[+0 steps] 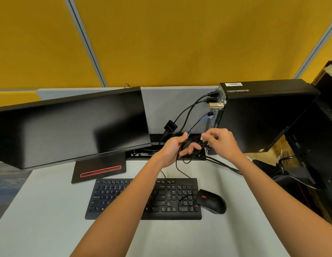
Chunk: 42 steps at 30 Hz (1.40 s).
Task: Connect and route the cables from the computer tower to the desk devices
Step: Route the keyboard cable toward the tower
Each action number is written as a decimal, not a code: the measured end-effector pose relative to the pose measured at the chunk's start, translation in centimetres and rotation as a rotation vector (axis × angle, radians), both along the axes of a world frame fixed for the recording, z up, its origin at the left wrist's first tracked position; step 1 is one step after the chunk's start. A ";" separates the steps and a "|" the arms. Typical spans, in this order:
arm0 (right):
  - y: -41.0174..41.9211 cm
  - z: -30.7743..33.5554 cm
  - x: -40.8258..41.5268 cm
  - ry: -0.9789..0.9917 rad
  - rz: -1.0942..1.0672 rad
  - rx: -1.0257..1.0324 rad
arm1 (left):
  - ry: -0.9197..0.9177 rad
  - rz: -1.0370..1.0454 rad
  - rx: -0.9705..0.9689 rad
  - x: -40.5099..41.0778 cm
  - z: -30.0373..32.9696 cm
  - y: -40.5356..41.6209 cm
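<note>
Yellow partition panels rise behind a pale desk (50,210) carrying a monitor (68,127), keyboard (172,201), mouse (211,201) and an upright computer tower (263,115). Between monitor and tower, the left hand (172,149) grips a bundle of black cables (189,143); the right hand (222,141) pinches something small and white at the bundle's top. More cables are plugged into the tower's back.

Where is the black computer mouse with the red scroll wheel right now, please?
In the head view, the black computer mouse lies on the pale desk, right of centre, just off the black keyboard's right end.
</note>
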State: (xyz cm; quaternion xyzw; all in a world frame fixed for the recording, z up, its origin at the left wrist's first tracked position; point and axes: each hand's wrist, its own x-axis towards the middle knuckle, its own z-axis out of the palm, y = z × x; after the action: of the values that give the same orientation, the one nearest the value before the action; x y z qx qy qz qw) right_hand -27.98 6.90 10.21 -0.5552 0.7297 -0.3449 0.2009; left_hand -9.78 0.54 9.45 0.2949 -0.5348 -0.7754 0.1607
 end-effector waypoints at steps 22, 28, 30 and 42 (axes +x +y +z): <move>-0.6 3.0 2.5 -0.044 0.233 0.022 | -0.107 0.055 -0.102 -0.6 -0.3 -0.1; -0.5 0.4 3.0 -0.454 -0.027 -0.025 | -0.160 0.019 -0.192 -0.3 -0.1 -0.7; -0.5 0.0 3.1 -0.476 -0.065 -0.046 | -0.165 0.024 -0.245 -0.3 0.0 -0.9; -0.7 0.9 2.5 -0.731 -0.093 -0.091 | -0.147 0.487 -0.010 -0.5 -0.2 -2.7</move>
State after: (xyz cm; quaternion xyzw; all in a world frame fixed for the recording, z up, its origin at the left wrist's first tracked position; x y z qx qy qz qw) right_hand -25.49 6.19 11.16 -0.3699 0.6183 -0.5612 0.4072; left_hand -10.31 -2.13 9.21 0.4698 -0.4621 -0.6876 0.3048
